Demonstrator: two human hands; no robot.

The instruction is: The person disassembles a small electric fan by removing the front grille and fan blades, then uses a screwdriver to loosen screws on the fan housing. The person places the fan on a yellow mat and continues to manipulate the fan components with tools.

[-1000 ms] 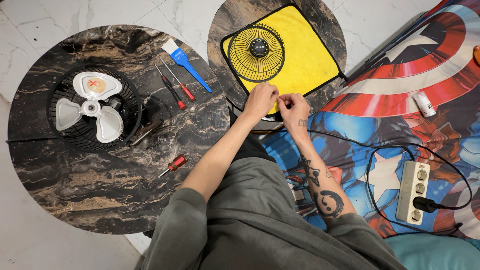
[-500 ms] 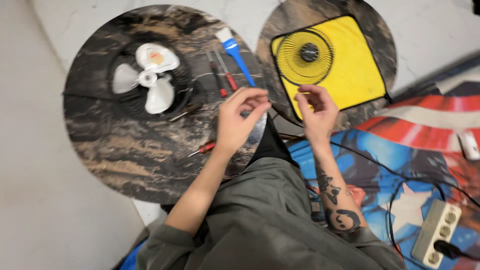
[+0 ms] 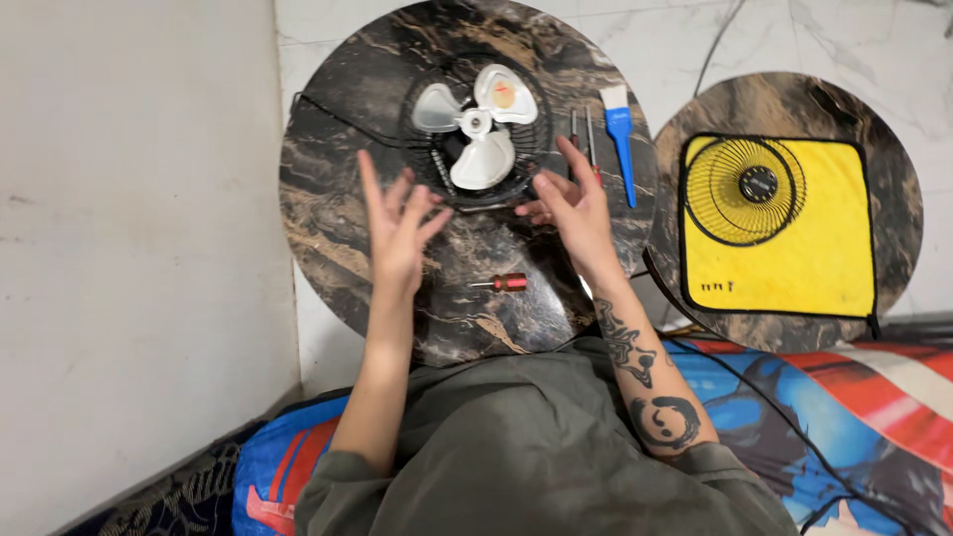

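Note:
A small fan with white blades (image 3: 478,124) lies in its black wire guard (image 3: 422,89) on a round dark marble table (image 3: 347,218). My left hand (image 3: 397,223) hovers open just left of and below the guard, fingers spread and holding nothing. My right hand (image 3: 571,203) reaches the guard's lower right edge with its fingers apart; whether it touches the wire is unclear. A short red-handled screwdriver (image 3: 503,284) lies on the table between my wrists.
Two thin screwdrivers (image 3: 582,129) and a blue brush (image 3: 620,139) lie right of the fan. A second round table (image 3: 893,199) carries a yellow cloth (image 3: 804,268) with a yellow fan grille (image 3: 745,189) on it. A patterned cushion (image 3: 844,397) sits at the lower right.
The view has swung left. Both hands have moved from the second table's edge over to the fan, and the fingers have spread open.

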